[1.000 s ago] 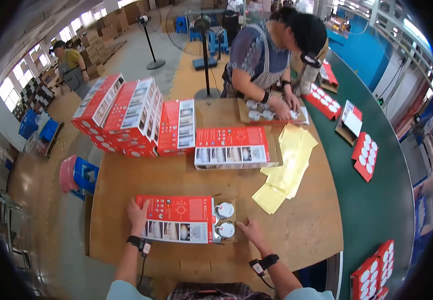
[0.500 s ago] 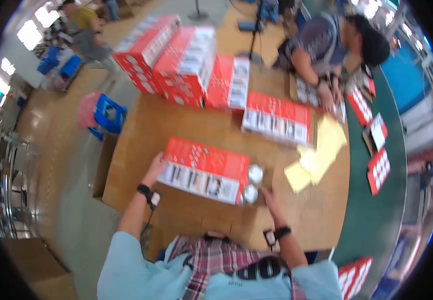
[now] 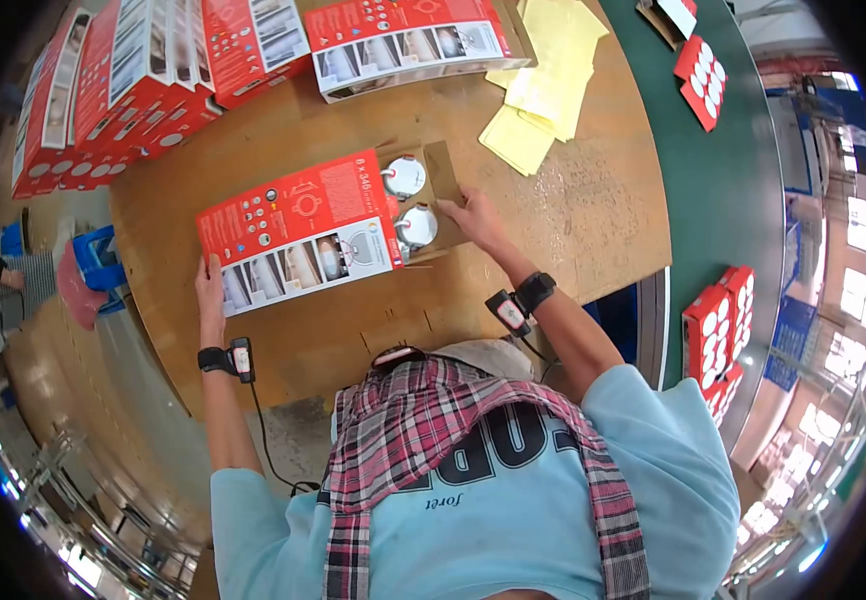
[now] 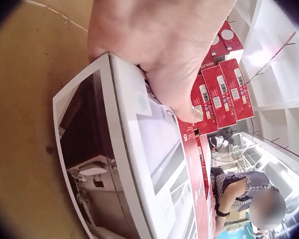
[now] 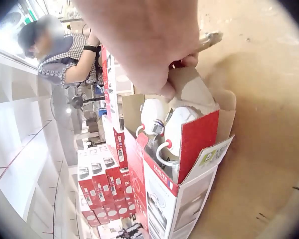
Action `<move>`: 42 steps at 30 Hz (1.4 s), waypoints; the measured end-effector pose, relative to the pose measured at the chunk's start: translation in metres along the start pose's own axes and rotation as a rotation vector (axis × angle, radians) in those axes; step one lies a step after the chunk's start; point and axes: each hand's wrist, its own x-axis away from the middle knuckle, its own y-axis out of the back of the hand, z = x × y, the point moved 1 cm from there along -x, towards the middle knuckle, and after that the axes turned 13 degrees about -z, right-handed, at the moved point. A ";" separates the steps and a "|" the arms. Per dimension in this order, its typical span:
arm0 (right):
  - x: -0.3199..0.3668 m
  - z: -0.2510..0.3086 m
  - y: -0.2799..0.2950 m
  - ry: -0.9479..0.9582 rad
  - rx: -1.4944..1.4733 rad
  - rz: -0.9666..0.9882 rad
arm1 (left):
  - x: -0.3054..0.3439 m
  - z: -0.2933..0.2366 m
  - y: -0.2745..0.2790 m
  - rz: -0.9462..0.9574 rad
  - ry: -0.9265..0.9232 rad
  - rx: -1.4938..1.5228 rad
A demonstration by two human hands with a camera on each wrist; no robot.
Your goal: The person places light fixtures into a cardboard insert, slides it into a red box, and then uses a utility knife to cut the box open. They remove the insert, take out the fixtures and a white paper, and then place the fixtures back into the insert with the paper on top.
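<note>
A red and white printed carton (image 3: pixel 298 232) lies flat on the wooden table, its right end open with two round white lamps (image 3: pixel 416 226) showing. My left hand (image 3: pixel 211 295) grips the closed left end; in the left wrist view that hand (image 4: pixel 159 45) has its thumb over the carton's top edge (image 4: pixel 162 144). At the open end, my right hand (image 3: pixel 478 220) pinches a brown cardboard flap (image 3: pixel 443 180). The right wrist view shows the right hand (image 5: pixel 144 45) at the flap (image 5: pixel 189 87), beside the lamps (image 5: pixel 182 129).
Stacked red cartons (image 3: pixel 143 80) stand at the back left, with another carton (image 3: pixel 408 45) at the back. Yellow sheets (image 3: pixel 550 85) lie at the back right. A green conveyor (image 3: pixel 718 190) with red trays runs along the right. Another person (image 4: pixel 244 199) works across the table.
The head view has tilted down and turned. Both hands still hold the carton, which looks more slanted; the right hand now pinches the end flap, which stands further out.
</note>
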 end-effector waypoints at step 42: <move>0.105 0.138 0.062 0.313 -0.295 0.022 | 0.048 -0.281 -0.279 1.474 0.185 -1.070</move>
